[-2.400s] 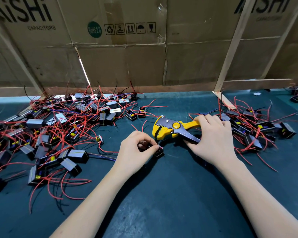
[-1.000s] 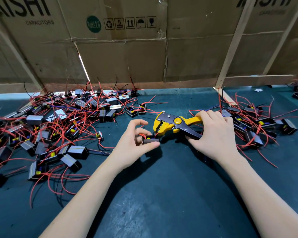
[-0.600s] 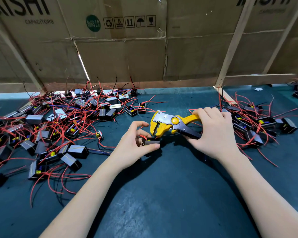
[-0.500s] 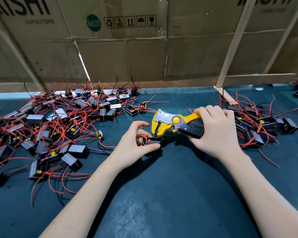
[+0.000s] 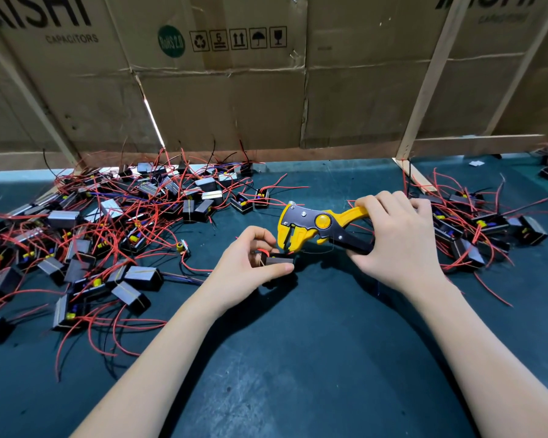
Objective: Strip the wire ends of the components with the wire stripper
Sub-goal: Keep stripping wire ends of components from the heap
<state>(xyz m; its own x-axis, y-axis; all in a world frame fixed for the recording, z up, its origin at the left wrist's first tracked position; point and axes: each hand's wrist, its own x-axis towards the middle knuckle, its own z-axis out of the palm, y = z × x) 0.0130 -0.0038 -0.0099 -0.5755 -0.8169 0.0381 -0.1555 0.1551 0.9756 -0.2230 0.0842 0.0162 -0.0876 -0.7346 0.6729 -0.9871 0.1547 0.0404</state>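
I see a dark green table (image 5: 298, 374) filling the lower view, with a wall of brown cardboard boxes (image 5: 222, 90) standing along its far edge, braced by pale wooden slats (image 5: 424, 99). Toward the table's left edge spreads a big heap of components (image 5: 108, 235), small black blocks tangled in red wires, and a smaller heap of the same (image 5: 475, 229) lies toward the right edge. Both bare forearms reach in from the near edge to the middle of the table. My right hand (image 5: 402, 245) grips the wire stripper (image 5: 317, 229) by its handles, fingers curled over the yellow upper handle and the thumb side against the black lower one; the tool is held level just above the table, its yellow head pointing left. My left hand (image 5: 244, 270) pinches one component (image 5: 279, 259), thumb under it and the other fingers arched above, so its fingers are clamped on that black block. The block sits just below and beside the stripper's head, with a short red wire (image 5: 261, 251) looping up from it between the fingers. I cannot tell whether the wire end is seated in the stripper's head. A single loose part (image 5: 181, 247) lies between the left heap and my left hand.
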